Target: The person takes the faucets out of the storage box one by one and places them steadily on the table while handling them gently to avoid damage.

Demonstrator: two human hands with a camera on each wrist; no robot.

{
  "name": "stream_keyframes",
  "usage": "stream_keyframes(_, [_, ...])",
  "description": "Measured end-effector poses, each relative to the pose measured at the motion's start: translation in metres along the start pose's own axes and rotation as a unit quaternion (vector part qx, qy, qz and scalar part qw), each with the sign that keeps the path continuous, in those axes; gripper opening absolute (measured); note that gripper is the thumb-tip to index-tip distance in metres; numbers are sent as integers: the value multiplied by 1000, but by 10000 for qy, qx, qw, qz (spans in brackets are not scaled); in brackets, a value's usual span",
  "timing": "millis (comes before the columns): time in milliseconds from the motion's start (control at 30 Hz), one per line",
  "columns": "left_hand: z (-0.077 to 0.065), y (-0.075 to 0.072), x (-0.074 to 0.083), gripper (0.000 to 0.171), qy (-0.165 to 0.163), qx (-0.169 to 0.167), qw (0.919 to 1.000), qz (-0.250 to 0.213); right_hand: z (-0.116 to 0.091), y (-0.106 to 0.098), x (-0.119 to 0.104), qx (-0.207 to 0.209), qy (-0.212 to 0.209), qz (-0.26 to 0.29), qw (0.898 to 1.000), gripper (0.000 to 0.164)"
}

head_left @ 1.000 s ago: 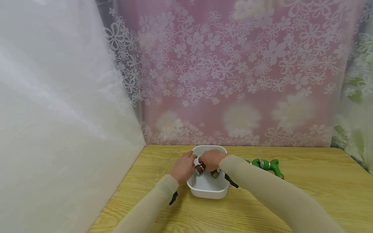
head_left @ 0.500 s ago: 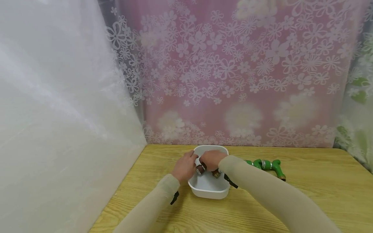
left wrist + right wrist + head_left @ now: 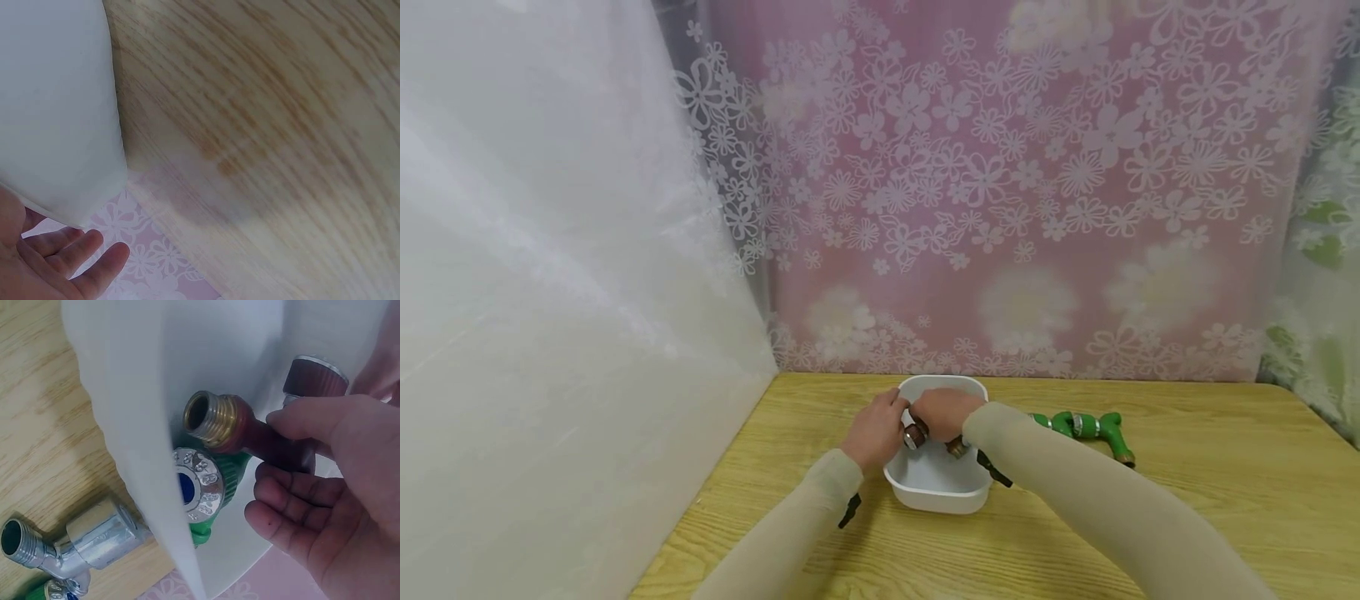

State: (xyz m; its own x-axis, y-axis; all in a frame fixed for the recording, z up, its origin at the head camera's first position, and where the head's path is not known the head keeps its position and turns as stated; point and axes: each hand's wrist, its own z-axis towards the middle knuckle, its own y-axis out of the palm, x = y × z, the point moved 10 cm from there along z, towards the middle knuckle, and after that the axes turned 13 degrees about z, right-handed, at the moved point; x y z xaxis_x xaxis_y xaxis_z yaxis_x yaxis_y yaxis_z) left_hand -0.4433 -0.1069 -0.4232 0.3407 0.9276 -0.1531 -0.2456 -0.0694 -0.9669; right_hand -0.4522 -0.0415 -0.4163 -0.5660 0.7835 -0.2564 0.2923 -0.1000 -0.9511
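In the head view my right hand (image 3: 949,412) reaches into a white plastic basin (image 3: 938,502). It pinches a dark red angle valve (image 3: 275,440) between thumb and fingers, as the right wrist view shows. The valve has a brass threaded end (image 3: 219,420) and a ribbed dark red knob (image 3: 915,436) with a chrome rim. At the basin's left side, my left hand (image 3: 876,429) holds the rim, its fingertips near the far corner in the left wrist view. A green valve handle with a chrome dial (image 3: 203,487) shows past the rim, below the red valve.
Green valves (image 3: 1084,425) with chrome bands lie on the wooden table (image 3: 1037,542) right of the basin, partly behind the right sleeve. One chrome valve body (image 3: 103,534) lies close to the basin wall. A pink floral curtain (image 3: 1000,208) hangs at the back, white sheeting (image 3: 550,333) at left.
The red valve's knob has turned slightly in the basin. Both hands stay almost where they were, and the whole head view has shifted slightly.
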Motion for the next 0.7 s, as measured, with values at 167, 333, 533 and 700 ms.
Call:
stream_keyframes(167, [0, -2, 1, 32, -3, 0, 10000, -45, -4, -4, -2, 65, -61, 19, 10000, 9])
stream_keyframes(333, [-1, -3, 1, 31, 78, 101, 9999, -74, -7, -7, -1, 92, -77, 155, 9998, 6])
stream_keyframes(533, [0, 0, 1, 31, 118, 194, 9997, -40, -14, -14, 1, 189, -200, 91, 9996, 7])
stream_keyframes(700, [0, -1, 1, 31, 95, 198, 9998, 27, -21, -21, 1, 228, -385, -24, 9990, 11])
